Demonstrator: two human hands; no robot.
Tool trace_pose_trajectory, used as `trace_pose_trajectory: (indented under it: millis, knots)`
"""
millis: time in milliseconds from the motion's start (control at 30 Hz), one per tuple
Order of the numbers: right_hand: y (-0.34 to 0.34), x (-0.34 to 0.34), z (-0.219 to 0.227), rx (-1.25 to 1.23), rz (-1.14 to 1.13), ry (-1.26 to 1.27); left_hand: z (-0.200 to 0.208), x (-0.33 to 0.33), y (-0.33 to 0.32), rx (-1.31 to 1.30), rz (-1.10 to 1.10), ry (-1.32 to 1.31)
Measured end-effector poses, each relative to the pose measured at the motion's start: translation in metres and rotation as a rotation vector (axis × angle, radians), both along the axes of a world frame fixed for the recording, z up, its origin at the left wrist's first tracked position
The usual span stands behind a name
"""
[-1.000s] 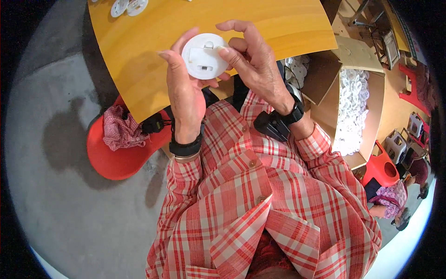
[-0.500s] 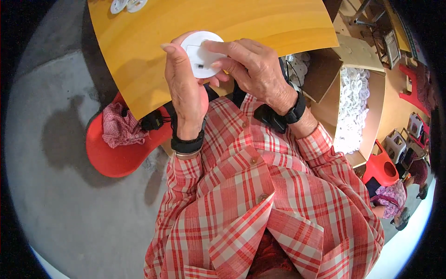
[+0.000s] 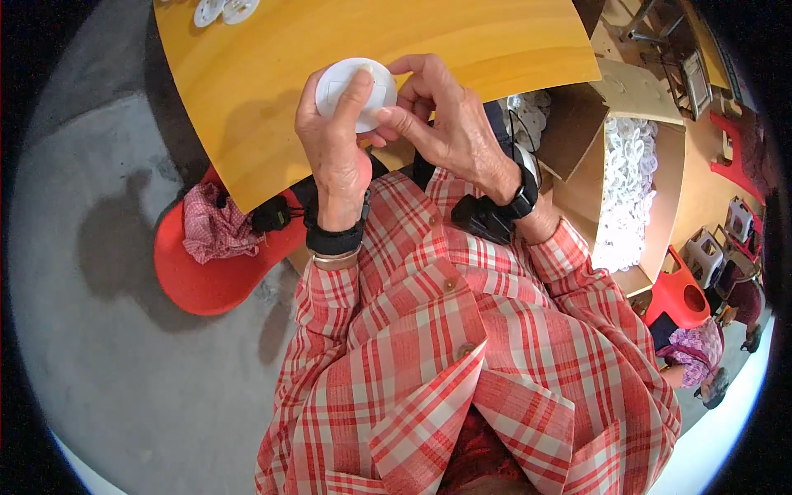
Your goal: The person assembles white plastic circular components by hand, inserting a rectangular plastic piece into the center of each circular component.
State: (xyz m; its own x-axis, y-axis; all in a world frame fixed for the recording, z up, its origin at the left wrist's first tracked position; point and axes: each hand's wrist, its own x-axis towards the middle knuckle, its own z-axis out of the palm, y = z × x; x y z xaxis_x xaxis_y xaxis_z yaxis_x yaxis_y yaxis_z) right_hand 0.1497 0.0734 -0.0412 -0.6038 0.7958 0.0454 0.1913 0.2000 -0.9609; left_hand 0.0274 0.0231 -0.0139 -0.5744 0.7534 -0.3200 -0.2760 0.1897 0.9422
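Gripping a round white plastic disc over the near edge of the yellow wooden table, left hand wrapped behind it, right hand pinching its rim.

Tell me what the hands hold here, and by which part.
A round white plastic disc: the left hand grips its rim, thumb across its face; the right hand pinches its right edge with fingertips.

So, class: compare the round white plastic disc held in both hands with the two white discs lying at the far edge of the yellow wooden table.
The held round white plastic disc is lifted, gripped by the left hand and right hand; the two white discs lie untouched on the yellow wooden table. The held one looks larger, being nearer. All are round and white.
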Motion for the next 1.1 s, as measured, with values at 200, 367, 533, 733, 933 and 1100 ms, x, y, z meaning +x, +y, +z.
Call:
trace_pose_trajectory:
  millis: [200,367,533,733,933,1100]
  knots:
    - [0.002,-0.002,0.006,0.016,-0.013,0.087,0.005,0.001,0.000,0.067,0.017,-0.074]
    - [0.000,0.003,0.019,-0.042,-0.037,0.181,0.016,0.002,-0.001,0.111,-0.110,0.009]
    - [-0.005,0.007,0.037,0.084,-0.067,0.259,0.020,0.010,-0.002,0.210,-0.069,0.118]
    - [-0.004,0.007,0.011,-0.096,-0.066,0.181,-0.003,0.003,-0.004,0.124,-0.151,0.048]
    - [0.001,0.018,0.010,-0.223,-0.019,0.220,0.002,-0.001,-0.006,0.118,-0.253,-0.241]
    - [-0.005,0.011,0.018,-0.164,-0.051,0.197,-0.003,0.003,-0.003,0.078,-0.165,0.016]
